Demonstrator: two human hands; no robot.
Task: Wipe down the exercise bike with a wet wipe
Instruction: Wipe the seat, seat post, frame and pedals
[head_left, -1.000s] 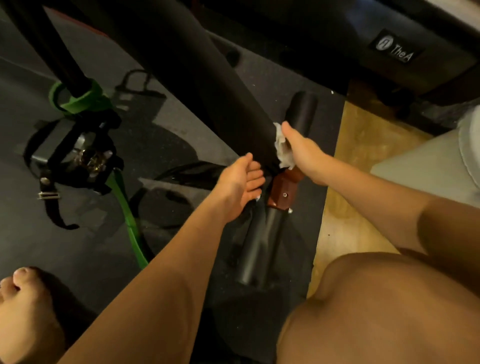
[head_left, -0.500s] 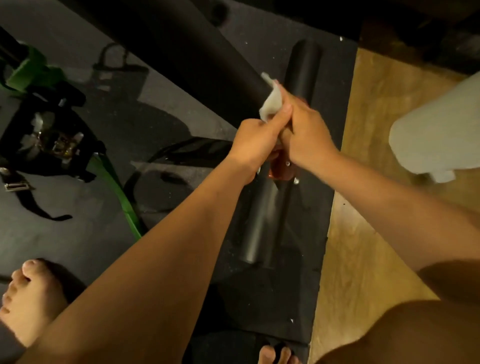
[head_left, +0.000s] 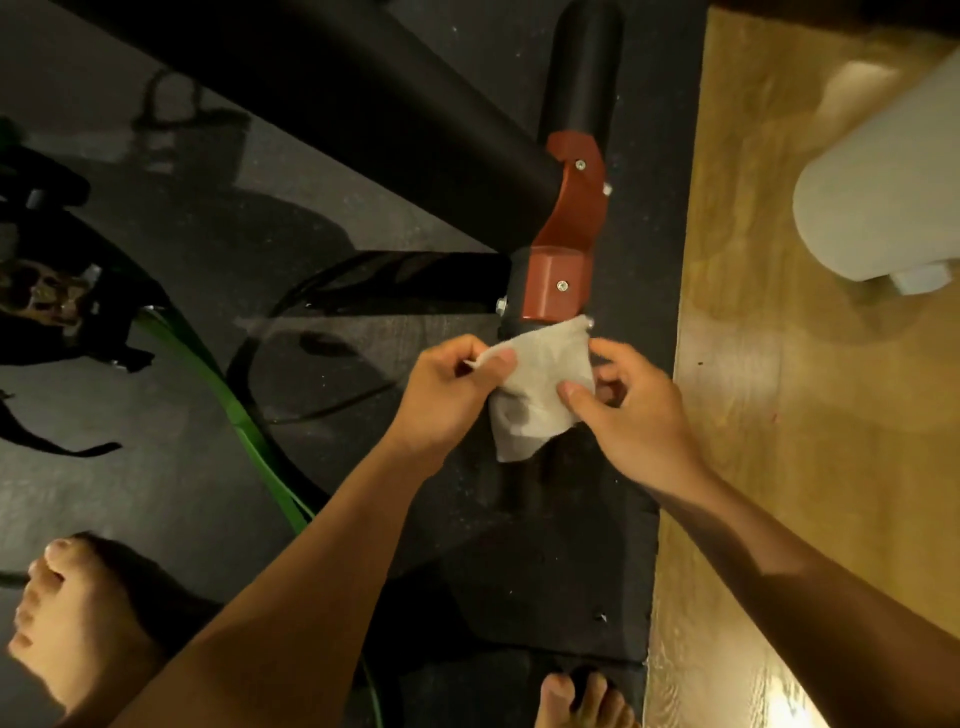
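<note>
Black pedal (head_left: 57, 306) with straps, 9 o'clock. Bare foot (head_left: 67, 623), 8 o'clock. Green strap (head_left: 244, 431), trailing toward 7 o'clock. Black frame tube (head_left: 389, 114), from 11 o'clock down to centre.

Left hand (head_left: 447, 395): thumb and forefinger pinch the wipe's left edge.

Wet wipe (head_left: 540, 400): spread open between both hands, at 6 o'clock of the red-brown bracket (head_left: 563, 270), over the stabiliser bar (head_left: 582, 78). Half a second ago it was bunched higher, at the tube joint, with the hands hiding the bracket.

Right hand (head_left: 639, 415): thumb and fingers pinch the right edge.

Wooden floor (head_left: 779, 389), 3 o'clock. White object (head_left: 883, 171), 2 o'clock.
</note>
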